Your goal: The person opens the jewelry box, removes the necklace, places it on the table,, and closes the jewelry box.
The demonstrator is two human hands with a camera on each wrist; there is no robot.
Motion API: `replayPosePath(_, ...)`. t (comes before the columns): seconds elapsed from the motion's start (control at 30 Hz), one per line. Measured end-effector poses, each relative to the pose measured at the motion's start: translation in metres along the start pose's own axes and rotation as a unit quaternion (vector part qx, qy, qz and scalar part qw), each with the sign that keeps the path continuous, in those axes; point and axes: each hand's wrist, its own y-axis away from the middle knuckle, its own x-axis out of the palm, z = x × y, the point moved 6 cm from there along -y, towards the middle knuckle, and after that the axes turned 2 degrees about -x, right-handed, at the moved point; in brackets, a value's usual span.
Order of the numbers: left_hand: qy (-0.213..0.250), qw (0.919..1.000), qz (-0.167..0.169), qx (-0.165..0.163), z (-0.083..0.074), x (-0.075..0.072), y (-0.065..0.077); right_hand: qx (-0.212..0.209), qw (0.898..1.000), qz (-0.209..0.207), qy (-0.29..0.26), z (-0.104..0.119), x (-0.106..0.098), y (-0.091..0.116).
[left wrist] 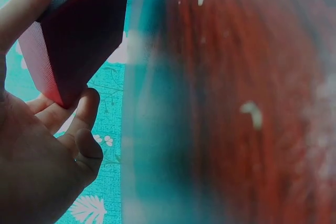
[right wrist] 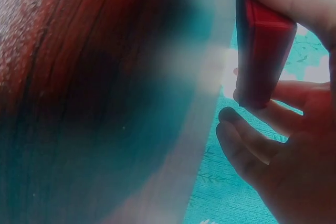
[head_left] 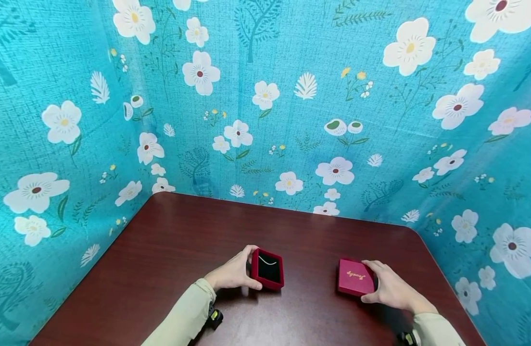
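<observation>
My left hand [head_left: 234,273] grips a red jewelry box base [head_left: 267,286] by its left side, thumb at the near edge and fingers at the far edge. Inside, on a black lining, lies a thin, pale chain [head_left: 267,261]. To the right, my right hand [head_left: 392,287] holds the box's red lid [head_left: 355,277], with gold lettering on its top, between thumb and fingers. Base and lid are apart. The left wrist view shows the base's outer wall [left wrist: 84,45] between thumb and fingertips; the right wrist view shows the lid's side [right wrist: 265,51] pinched likewise.
Both hands are over a dark reddish-brown table [head_left: 196,226] with rounded far corners. A turquoise flowered cloth [head_left: 291,125] hangs behind it and along both sides. A dark strapped device [head_left: 215,315] sits at the left wrist.
</observation>
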Motion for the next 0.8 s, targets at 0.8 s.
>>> replayPosePath(0.8,-0.029,0.9994,0.019,0.001,0.007,0.000,-0.004,0.013,0.999,0.037,-0.004,-0.011,0.010,-0.001)
